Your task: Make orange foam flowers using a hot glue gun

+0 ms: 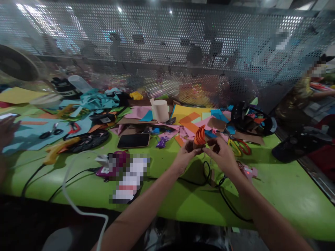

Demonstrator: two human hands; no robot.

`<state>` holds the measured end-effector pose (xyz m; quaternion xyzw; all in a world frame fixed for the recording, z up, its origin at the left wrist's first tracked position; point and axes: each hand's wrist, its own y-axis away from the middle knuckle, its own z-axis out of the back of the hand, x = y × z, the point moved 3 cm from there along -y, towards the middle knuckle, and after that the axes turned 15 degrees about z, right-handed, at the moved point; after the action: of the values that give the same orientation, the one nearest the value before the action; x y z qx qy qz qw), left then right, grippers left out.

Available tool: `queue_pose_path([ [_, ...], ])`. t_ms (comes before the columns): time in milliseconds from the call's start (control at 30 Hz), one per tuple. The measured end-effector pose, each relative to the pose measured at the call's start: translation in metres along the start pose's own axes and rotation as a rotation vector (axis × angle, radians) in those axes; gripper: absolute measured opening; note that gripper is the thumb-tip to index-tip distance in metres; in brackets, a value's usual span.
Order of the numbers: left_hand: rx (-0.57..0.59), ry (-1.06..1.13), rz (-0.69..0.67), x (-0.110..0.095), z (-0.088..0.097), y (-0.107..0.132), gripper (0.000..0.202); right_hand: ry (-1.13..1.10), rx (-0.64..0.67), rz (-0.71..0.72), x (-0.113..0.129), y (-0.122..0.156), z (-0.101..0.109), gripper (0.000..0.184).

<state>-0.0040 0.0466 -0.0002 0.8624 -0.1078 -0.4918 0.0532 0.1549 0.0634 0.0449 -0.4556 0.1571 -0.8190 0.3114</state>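
Orange paper abv green tabletop, btwn L hand & R hand. L hand pinching its base; R hand at base, can't tell if gripping. White roll beyond, phone to left, scissors nr R hand.

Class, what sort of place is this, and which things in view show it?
Probably a paper-craft workshop: coloured paper is strewn over the green table, black-handled scissors lie off to the left, and the left hand holds a curled orange paper piece.
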Motion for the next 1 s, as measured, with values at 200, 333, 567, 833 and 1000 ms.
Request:
queue_pose_path([
  [200,0.039,-0.06,-0.007,0.01,-0.003,-0.002,0.049,-0.25,0.065,-0.06,-0.009,0.001,-0.017,0.035],
  [333,0.017,-0.108,-0.024,0.013,-0.001,-0.005,0.049,-0.301,0.02,-0.061,-0.007,0.0,-0.018,0.032],
  [567,-0.022,-0.24,-0.012,-0.003,0.003,0.005,0.043,-0.194,-0.039,-0.057,-0.01,0.0,-0.01,0.03],
  [833,-0.113,-0.359,-0.139,-0.019,-0.003,0.018,0.029,-0.228,-0.017,-0.08,-0.006,0.001,-0.014,0.027],
  [1000,-0.109,-0.32,-0.128,-0.016,-0.004,0.015,0.031,-0.193,0.016,-0.07,-0.003,0.002,-0.016,0.024],
])
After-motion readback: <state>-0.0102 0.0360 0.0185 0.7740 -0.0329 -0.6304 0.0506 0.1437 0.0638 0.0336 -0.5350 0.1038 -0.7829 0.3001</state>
